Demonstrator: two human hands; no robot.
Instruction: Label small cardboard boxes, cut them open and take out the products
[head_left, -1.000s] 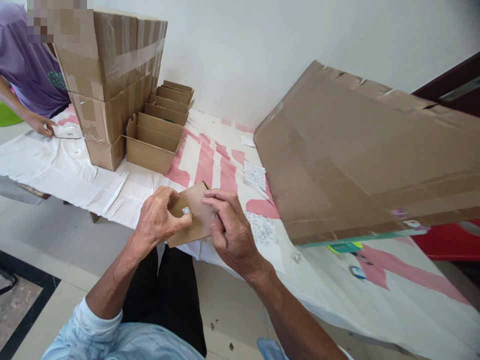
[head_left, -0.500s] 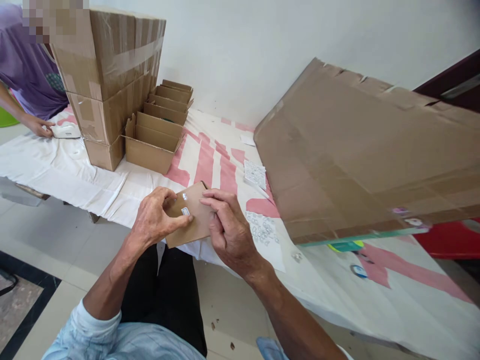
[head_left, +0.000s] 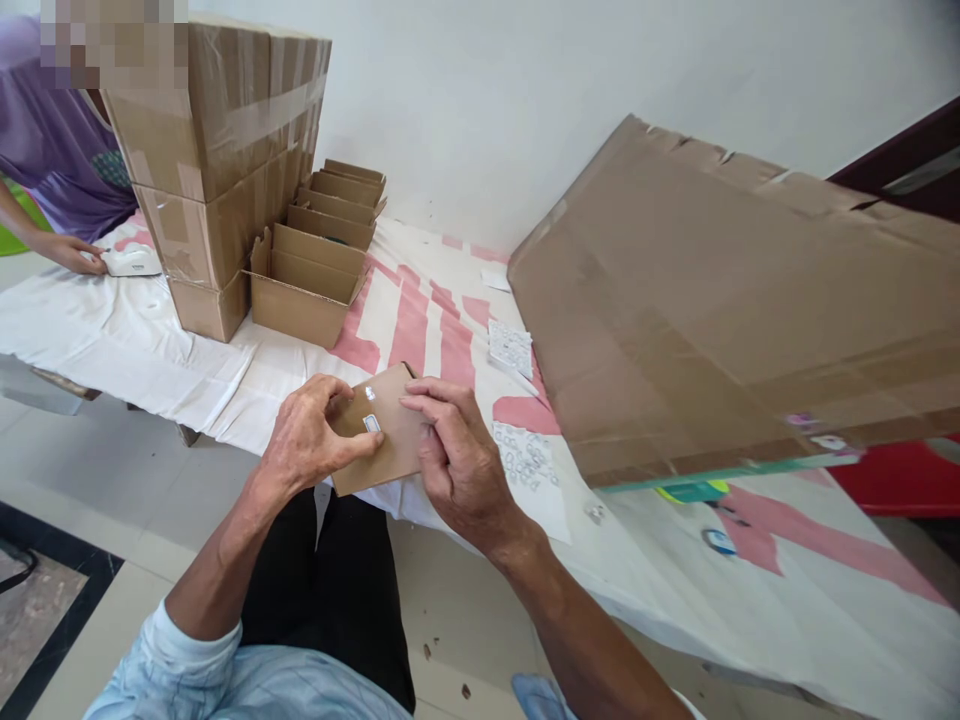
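At the table's near edge, just above my lap, I have a small flat cardboard box [head_left: 394, 420] between both hands. My left hand [head_left: 306, 432] grips its left side, with the thumb lying across the top face. Close to the thumb tip is a small white label with a dark outline [head_left: 372, 424], and a whitish mark [head_left: 370, 394] shows a little above it. Along the right side, my right hand [head_left: 469, 465] holds the box with curled fingers, its index and middle fingertips resting on the face. The box's underside is hidden.
Several open cardboard boxes [head_left: 300, 312] stand in a row beside a tall stack of taped cartons [head_left: 214, 235]. A large cardboard panel [head_left: 712, 300] leans at right. A sticker sheet [head_left: 551, 500] and a tape roll [head_left: 718, 542] lie nearby. A co-worker's hand [head_left: 71, 252] touches a white device [head_left: 133, 262].
My left thumb has shifted very slightly left beside the label. Both hands and the box otherwise stay in place. The co-worker has moved slightly.
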